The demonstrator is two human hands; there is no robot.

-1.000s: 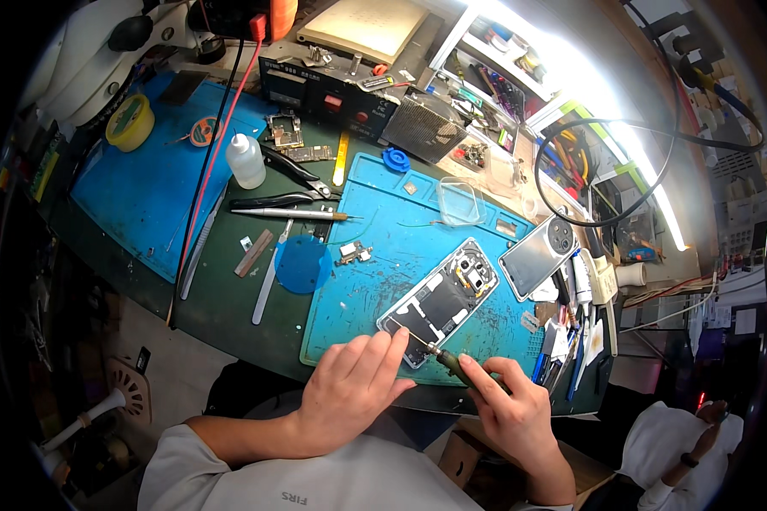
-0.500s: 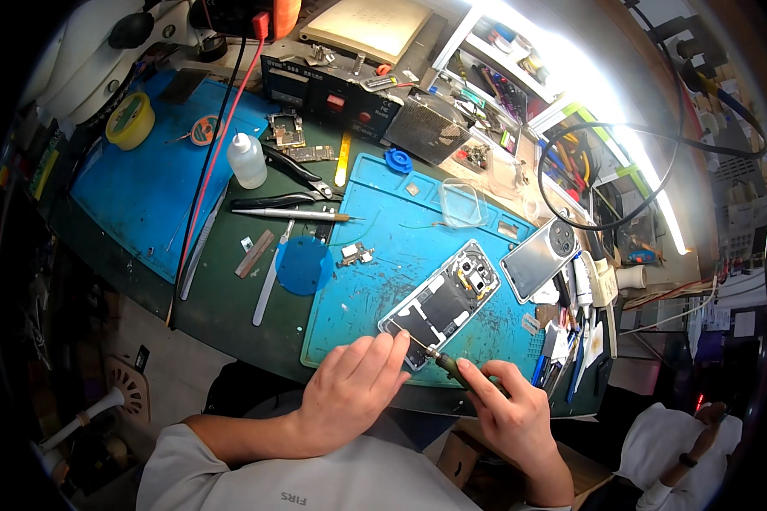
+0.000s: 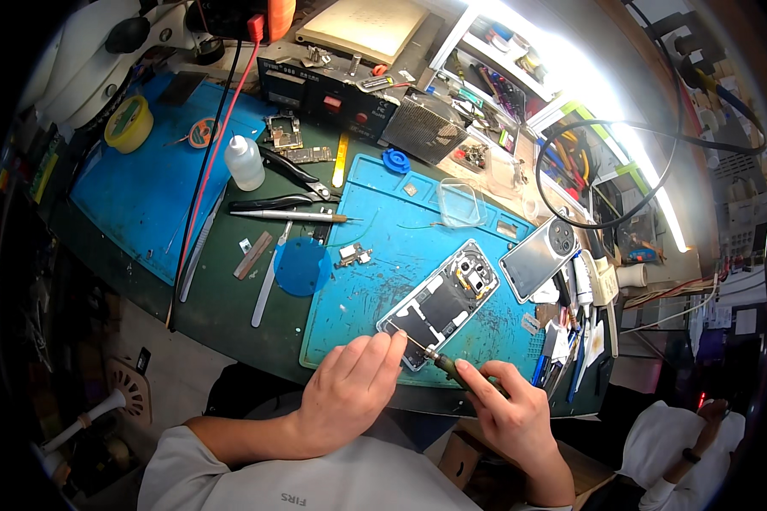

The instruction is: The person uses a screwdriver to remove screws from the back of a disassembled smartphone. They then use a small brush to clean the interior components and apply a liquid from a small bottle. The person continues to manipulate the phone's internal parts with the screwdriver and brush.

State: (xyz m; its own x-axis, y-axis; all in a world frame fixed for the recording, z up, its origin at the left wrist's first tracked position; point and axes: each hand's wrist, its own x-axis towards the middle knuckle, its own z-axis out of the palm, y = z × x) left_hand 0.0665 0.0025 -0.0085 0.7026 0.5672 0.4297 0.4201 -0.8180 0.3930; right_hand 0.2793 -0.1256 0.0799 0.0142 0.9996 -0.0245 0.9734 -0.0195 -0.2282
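An opened phone (image 3: 439, 303) lies slanted on the blue work mat, its black battery and camera module bare. My right hand (image 3: 517, 415) grips a screwdriver (image 3: 448, 366) by its dark green handle, with the thin metal shaft pointing up and left over the phone's lower end. At that same end, my left hand (image 3: 349, 393) is closed, its fingers pressed together beside the shaft's tip. Whatever those fingers pinch is hidden. To the right of the phone rests a back cover or second phone (image 3: 537, 262) with a round camera ring.
Left of the phone lie small metal parts (image 3: 353, 255), a blue disc (image 3: 302, 266), tweezers (image 3: 268, 281), cutting pliers (image 3: 290, 179) and a white dropper bottle (image 3: 245, 163). A clear plastic box (image 3: 461, 203) stands at the mat's far side. Pens and tools (image 3: 571, 341) crowd the right edge.
Both hands hold nearly the same pose. The view has shifted very slightly; the screwdriver and phone stay almost in place.
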